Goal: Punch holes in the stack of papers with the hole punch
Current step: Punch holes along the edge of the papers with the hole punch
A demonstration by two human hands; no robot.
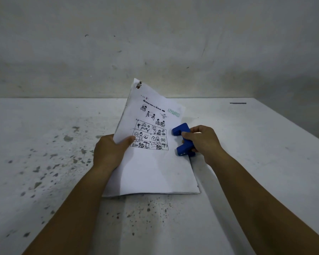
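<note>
The left hand point(109, 153) pinched the left edge of the white stapled stack of printed papers point(151, 144), tilted up off the speckled grey table point(44, 162); the right hand point(203, 142) clamped the blue U-shaped hole punch point(182, 138) astride the stack's long right edge

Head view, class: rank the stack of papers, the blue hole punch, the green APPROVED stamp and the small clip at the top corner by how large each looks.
Largest to smallest:
1. stack of papers
2. blue hole punch
3. APPROVED stamp
4. clip
The stamp sits farther from the camera than the punch, so that gap may be overstated.
</note>
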